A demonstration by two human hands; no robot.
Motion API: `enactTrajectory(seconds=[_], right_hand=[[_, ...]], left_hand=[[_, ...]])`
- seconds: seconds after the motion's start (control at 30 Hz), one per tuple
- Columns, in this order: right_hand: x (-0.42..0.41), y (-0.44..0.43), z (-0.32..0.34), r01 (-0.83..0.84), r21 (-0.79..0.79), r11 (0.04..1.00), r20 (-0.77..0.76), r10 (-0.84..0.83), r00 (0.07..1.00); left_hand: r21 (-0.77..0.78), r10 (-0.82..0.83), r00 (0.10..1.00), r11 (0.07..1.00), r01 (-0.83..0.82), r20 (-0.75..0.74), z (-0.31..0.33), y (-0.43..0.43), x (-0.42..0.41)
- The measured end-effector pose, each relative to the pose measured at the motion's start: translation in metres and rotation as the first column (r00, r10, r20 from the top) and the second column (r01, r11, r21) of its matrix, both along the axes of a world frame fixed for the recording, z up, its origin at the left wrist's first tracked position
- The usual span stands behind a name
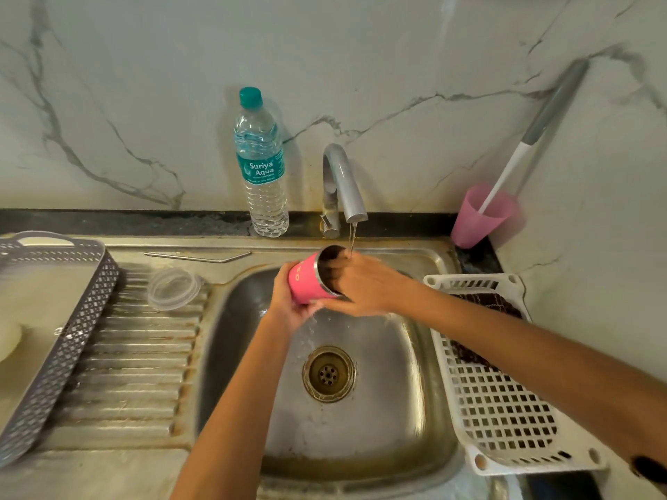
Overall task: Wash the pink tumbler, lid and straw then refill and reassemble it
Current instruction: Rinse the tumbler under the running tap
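Two hands; left [288,306] grips tumbler [304,281], right [364,286] inside

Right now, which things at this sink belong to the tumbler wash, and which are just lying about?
Job: pink tumbler, gripped by left hand, right hand reaching inside; running tap; clear lid; metal straw; water bottle, likely for the refill.
Lying about: grey basket; white basket; pink cup with brush handle.
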State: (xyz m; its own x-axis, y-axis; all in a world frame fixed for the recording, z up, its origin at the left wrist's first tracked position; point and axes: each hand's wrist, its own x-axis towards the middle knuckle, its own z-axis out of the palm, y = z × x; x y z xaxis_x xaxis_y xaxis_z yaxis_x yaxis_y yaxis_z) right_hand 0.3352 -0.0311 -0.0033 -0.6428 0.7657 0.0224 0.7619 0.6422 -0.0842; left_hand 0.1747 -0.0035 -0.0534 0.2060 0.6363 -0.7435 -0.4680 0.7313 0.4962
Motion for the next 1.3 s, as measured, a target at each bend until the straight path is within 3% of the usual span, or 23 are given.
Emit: enactTrajectory(seconds=[0.07, 0.1, 0.13, 0.2, 0.23, 0.27, 0.3, 0.33, 0.37, 0.4, 0.43, 0.47, 0.53, 0.6, 0.7, 0.73, 0.8, 0.83, 0.93, 1.03, 1.13, 1.2, 1.3], right_hand=[[-0.028, -0.009, 0.005, 0.268, -0.189, 0.945, -0.135, -0.296, 0.946], [-0.041, -0.011, 0.003, 0.412, -0.370, 0.833, -0.203, -0.505, 0.839], [-0.052, -0.012, 0.004, 0.473, -0.611, 0.635, -0.236, -0.716, 0.657], [-0.062, -0.007, 0.015, 0.178, -0.959, 0.219, -0.204, -0.974, 0.102], [-0.061, -0.004, 0.019, 0.007, -0.989, 0.148, -0.148, -0.983, -0.106], [-0.059, -0.004, 0.022, -0.092, -0.985, 0.148, -0.128, -0.972, -0.198], [-0.057, -0.007, 0.019, -0.115, -0.973, 0.202, -0.183, -0.971, -0.155], [-0.053, -0.012, 0.014, -0.063, -0.950, 0.307, -0.310, -0.950, 0.039], [-0.049, -0.018, 0.010, 0.050, -0.890, 0.452, -0.400, -0.829, 0.391], [-0.043, -0.022, 0.005, 0.148, -0.784, 0.603, -0.333, -0.609, 0.720], [-0.036, -0.023, 0.002, 0.187, -0.638, 0.747, -0.189, -0.388, 0.902], [-0.028, -0.022, 0.003, 0.161, -0.484, 0.860, -0.089, -0.232, 0.969], [-0.019, -0.017, 0.009, 0.102, -0.318, 0.943, -0.059, -0.127, 0.990], [-0.022, -0.017, 0.015, 0.162, -0.370, 0.915, -0.021, -0.183, 0.983], [-0.036, -0.015, 0.003, 0.312, -0.675, 0.669, -0.119, -0.515, 0.849], [-0.042, -0.014, 0.004, 0.297, -0.774, 0.559, -0.231, -0.687, 0.689], [-0.047, -0.009, 0.006, 0.254, -0.898, 0.360, -0.304, -0.923, 0.234], [-0.047, -0.007, 0.002, 0.310, -0.885, 0.348, -0.318, -0.937, 0.143], [-0.050, -0.009, -0.008, 0.626, -0.556, 0.546, -0.483, -0.826, 0.291], [-0.037, -0.003, -0.012, 0.683, -0.530, 0.503, -0.524, -0.827, 0.202], [-0.023, 0.004, -0.010, 0.336, -0.889, 0.312, -0.362, -0.927, -0.095], [-0.021, 0.002, -0.012, 0.095, -0.971, 0.219, -0.229, -0.967, -0.114], [-0.026, 0.000, -0.019, 0.033, -0.984, 0.177, -0.180, -0.970, -0.166]], left_hand=[[0.018, -0.012, 1.000, 1.000, 0.012, -0.006, 0.002, 0.004, 0.001], [0.033, -0.027, 0.999, 0.999, 0.028, -0.019, 0.002, 0.005, 0.003], [0.046, -0.040, 0.999, 0.998, 0.041, -0.033, 0.002, 0.005, 0.006], [0.076, -0.027, 0.999, 0.997, 0.030, -0.047, 0.001, 0.000, 0.012], [0.085, -0.010, 0.999, 0.996, 0.015, -0.052, -0.001, -0.003, 0.014], [0.089, 0.006, 0.999, 0.996, -0.002, -0.051, -0.002, -0.004, 0.014], [0.089, 0.007, 0.998, 0.996, -0.002, -0.058, -0.003, -0.002, 0.011], [0.084, -0.012, 0.997, 0.996, 0.018, -0.074, -0.004, 0.001, 0.007], [0.075, -0.048, 0.994, 0.996, 0.056, -0.102, -0.003, 0.004, 0.003], [0.065, -0.090, 0.987, 0.993, 0.099, -0.133, -0.002, 0.006, 0.000], [0.060, -0.125, 0.980, 0.989, 0.136, -0.156, -0.002, 0.007, -0.001], [0.053, -0.140, 0.977, 0.987, 0.150, -0.162, -0.002, 0.006, 0.000], [0.058, -0.141, 0.976, 0.987, 0.152, -0.164, -0.001, 0.006, 0.002], [0.068, -0.127, 0.978, 0.988, 0.140, -0.167, 0.000, 0.008, 0.005], [0.073, -0.048, 0.994, 0.996, 0.056, -0.102, -0.008, 0.006, 0.004], [0.082, 0.002, 0.998, 0.997, 0.003, -0.066, -0.010, 0.003, 0.004], [0.101, 0.078, 0.997, 0.992, -0.078, 0.000, -0.017, -0.003, 0.007], [0.108, 0.102, 0.994, 0.989, -0.105, 0.032, -0.019, -0.006, 0.009], [0.091, 0.150, 0.983, 0.983, -0.160, 0.107, -0.020, -0.017, 0.013], [0.045, 0.143, 0.972, 0.987, -0.154, 0.189, -0.026, -0.030, 0.009], [0.083, 0.026, 0.964, 0.995, -0.050, 0.264, -0.026, -0.038, 0.001], [0.101, -0.075, 0.959, 0.994, 0.049, 0.273, -0.021, -0.033, 0.005], [0.130, -0.205, 0.960, 0.975, 0.182, 0.189, -0.013, -0.020, 0.017]])
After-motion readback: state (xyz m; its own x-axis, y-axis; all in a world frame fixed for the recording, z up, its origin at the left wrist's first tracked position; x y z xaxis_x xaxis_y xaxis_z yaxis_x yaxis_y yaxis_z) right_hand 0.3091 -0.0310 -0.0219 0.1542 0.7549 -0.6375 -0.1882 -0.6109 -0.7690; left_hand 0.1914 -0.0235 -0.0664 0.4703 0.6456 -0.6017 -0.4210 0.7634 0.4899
